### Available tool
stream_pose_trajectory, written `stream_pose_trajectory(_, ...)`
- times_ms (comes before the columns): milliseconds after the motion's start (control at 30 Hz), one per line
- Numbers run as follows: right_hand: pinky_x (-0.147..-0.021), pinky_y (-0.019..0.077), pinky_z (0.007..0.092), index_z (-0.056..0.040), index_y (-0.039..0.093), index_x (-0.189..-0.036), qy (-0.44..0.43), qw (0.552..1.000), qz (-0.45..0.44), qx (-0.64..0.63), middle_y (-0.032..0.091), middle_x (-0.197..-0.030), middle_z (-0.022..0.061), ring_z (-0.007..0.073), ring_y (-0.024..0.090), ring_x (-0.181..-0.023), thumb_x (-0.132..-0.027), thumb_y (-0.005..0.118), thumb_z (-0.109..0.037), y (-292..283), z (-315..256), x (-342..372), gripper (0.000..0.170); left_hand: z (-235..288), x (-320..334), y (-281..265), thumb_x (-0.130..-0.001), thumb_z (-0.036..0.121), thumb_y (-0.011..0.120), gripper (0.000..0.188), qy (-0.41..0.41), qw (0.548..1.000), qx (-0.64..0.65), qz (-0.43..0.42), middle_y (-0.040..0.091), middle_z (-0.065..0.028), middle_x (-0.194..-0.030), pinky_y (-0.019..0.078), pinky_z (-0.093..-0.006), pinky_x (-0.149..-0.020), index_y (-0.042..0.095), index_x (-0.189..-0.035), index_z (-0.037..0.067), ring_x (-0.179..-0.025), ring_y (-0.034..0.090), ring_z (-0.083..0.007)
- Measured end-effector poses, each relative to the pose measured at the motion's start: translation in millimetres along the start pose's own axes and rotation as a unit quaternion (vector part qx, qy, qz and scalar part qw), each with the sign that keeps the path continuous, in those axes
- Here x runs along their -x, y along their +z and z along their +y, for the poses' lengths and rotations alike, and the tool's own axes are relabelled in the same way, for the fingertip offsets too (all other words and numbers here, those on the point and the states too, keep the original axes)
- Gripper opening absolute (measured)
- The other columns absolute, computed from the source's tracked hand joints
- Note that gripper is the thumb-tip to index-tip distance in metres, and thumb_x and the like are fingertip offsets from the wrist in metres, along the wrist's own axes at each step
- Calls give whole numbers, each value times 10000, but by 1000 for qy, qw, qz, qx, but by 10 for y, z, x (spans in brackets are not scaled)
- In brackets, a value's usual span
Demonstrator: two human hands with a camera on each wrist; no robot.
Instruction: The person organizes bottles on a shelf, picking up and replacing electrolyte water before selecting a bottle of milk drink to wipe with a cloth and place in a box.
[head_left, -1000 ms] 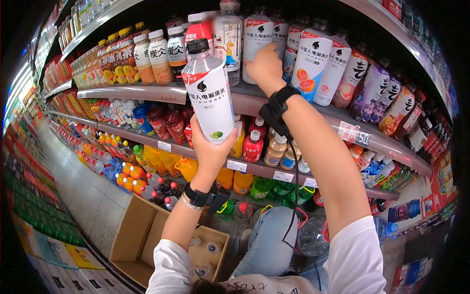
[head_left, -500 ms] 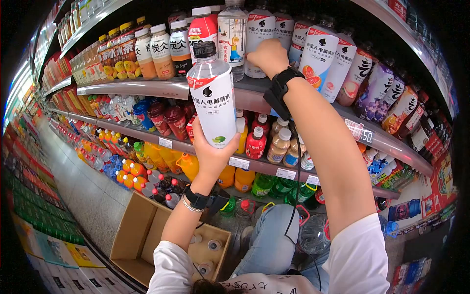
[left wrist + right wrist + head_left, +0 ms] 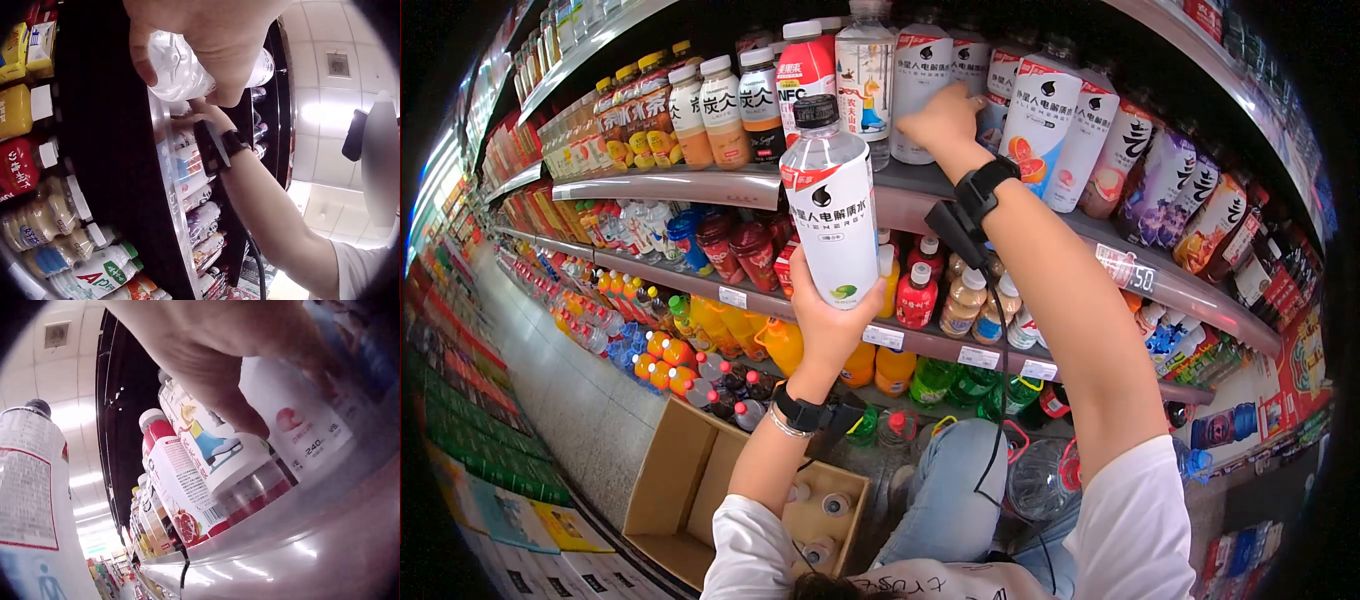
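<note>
My left hand (image 3: pixel 830 310) grips the lower part of a clear electrolyte-water bottle (image 3: pixel 832 215), its label white with a green fruit near the base and its cap black. The bottle is upright in front of the shelf edge. In the left wrist view its clear base (image 3: pixel 178 65) shows between thumb and fingers. Up on the shelf, my right hand (image 3: pixel 945 125) holds a similar white-labelled bottle (image 3: pixel 922 75) around its lower half. The right wrist view shows the thumb on one side of that bottle's label (image 3: pixel 297 419), with a pink fruit print. The fingers go behind it, partly hidden.
A skating-boot-print water bottle (image 3: pixel 865 85) stands left of the right hand, and a grapefruit-label bottle (image 3: pixel 1040 125) to its right. The price-railed shelf edge (image 3: pixel 670 188) runs below them. An open cardboard box (image 3: pixel 670 500) with several bottles sits on the floor beside the knee.
The bottle in my left hand has come slightly down and right. My right hand stays at the same shelf bottle, with its fingers shifted and one finger now stretched further right.
</note>
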State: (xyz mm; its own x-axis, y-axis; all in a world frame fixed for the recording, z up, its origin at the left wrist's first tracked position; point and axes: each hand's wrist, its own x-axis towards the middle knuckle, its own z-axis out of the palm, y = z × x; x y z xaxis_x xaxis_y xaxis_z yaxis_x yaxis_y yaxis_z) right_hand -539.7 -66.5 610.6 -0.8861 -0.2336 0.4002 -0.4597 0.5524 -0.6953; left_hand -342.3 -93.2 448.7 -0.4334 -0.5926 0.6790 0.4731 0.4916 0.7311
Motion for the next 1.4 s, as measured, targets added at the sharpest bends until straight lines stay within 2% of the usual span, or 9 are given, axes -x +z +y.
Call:
stream_pose_trajectory(400,-992,492,402,71,136,-1433,39,999,24,-16,292,-1412,371,460,505,-1212,-533,924,-283,33,-56,8,1248,-26,18,-11,-698,88,808,750,-3,1000,-14,-5,569,-135,-1176,486,-338,-887,380,-1307,-9,-1059,598,-202)
stream_pose_trajectory(600,-980,493,399,86,127,-1437,23,999,29,-22,311,-1417,366,452,515,-1197,-534,920,-283,-36,-34,45,1257,-52,28,13,-696,92,809,754,-4,1000,1,0,571,-138,-1171,486,-343,-887,380,-1308,-7,-1053,600,-208)
stream_pose_trajectory(700,-863,553,397,117,204,-1364,-34,996,66,-41,474,-1272,358,359,601,-1114,-524,898,-260,169,185,-240,1154,-41,36,16,-690,96,814,761,-11,1000,2,0,578,-138,-1160,486,-345,-888,380,-1307,-7,-1051,602,-209)
stream_pose_trajectory(800,-805,570,368,142,227,-1331,-45,994,1,-102,562,-1159,339,318,640,-1049,-524,885,-234,172,291,-367,1108,4,44,-14,-720,100,777,670,-1,1000,-1,-11,541,-112,-1157,455,-342,-909,394,-1264,19,-1059,557,-196)
stream_pose_trajectory(900,-755,578,355,127,274,-1292,-37,992,-34,-112,607,-1106,301,300,668,-982,-516,884,-209,134,317,-360,1042,-73,32,-25,-679,100,820,778,10,1000,-18,-5,584,-140,-1154,485,-351,-894,376,-1309,-5,-1055,603,-215)
stream_pose_trajectory(1000,-691,582,344,114,319,-1263,-98,991,86,-39,634,-1068,254,279,692,-880,-517,877,-183,282,294,-291,977,-72,19,-4,-679,100,820,784,4,1000,-24,-7,584,-142,-1157,486,-351,-892,371,-1313,-5,-1057,603,-216)
stream_pose_trajectory(1100,-659,578,347,106,325,-1274,-82,992,94,-30,648,-1033,216,256,692,-782,-505,875,-160,362,209,-279,982,-65,29,-5,-678,94,817,786,1,1000,-24,-7,583,-144,-1157,488,-351,-888,367,-1316,-2,-1057,604,-216)
stream_pose_trajectory(1300,-600,544,316,44,568,-1084,-98,954,-155,-235,675,-956,153,235,670,-743,-545,839,-54,166,290,-486,611,-104,46,-87,-677,80,809,784,7,999,-39,-15,581,-146,-1155,493,-350,-881,361,-1316,-1,-1046,607,-214)
stream_pose_trajectory(1400,-561,519,285,8,630,-957,-84,942,-180,-269,681,-892,123,212,664,-733,-555,820,-3,86,259,-446,444,-104,30,-88,-678,78,806,781,1,999,-38,-14,583,-143,-1150,496,-347,-876,360,-1314,0,-1040,610,-213)
